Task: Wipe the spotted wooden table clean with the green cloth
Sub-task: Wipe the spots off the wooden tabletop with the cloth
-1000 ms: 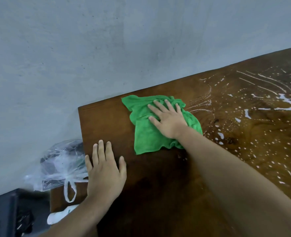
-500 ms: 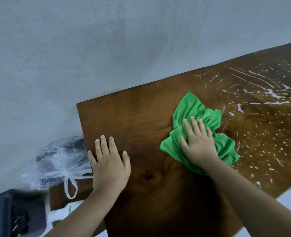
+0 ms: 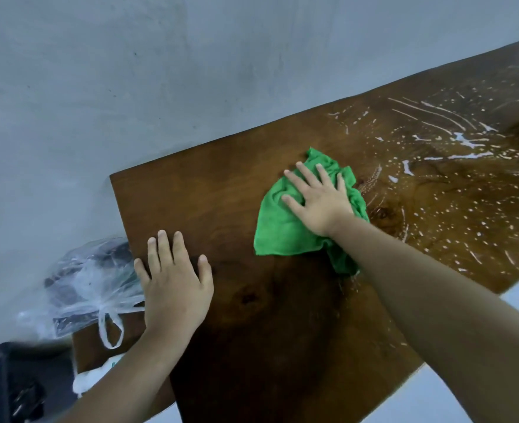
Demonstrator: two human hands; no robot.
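Note:
The dark wooden table (image 3: 227,184) runs from the lower middle to the upper right, along a grey wall. White spots and streaks (image 3: 453,166) cover its right part; the left part looks dark and bare. The crumpled green cloth (image 3: 279,227) lies on the table near the middle. My right hand (image 3: 316,199) presses flat on the cloth, fingers spread and pointing toward the wall. My left hand (image 3: 175,282) rests flat on the bare wood by the table's left edge, holding nothing.
A clear plastic bag (image 3: 87,282) with dark contents sits beyond the table's left edge, on a lower surface. A white object (image 3: 93,377) lies below it and a dark box (image 3: 11,386) fills the bottom left corner. The grey wall (image 3: 160,71) bounds the table's far side.
My right hand swept the cloth from the left part of the table to the right into the spots, then back a little leftward. The left hand stayed flat in place.

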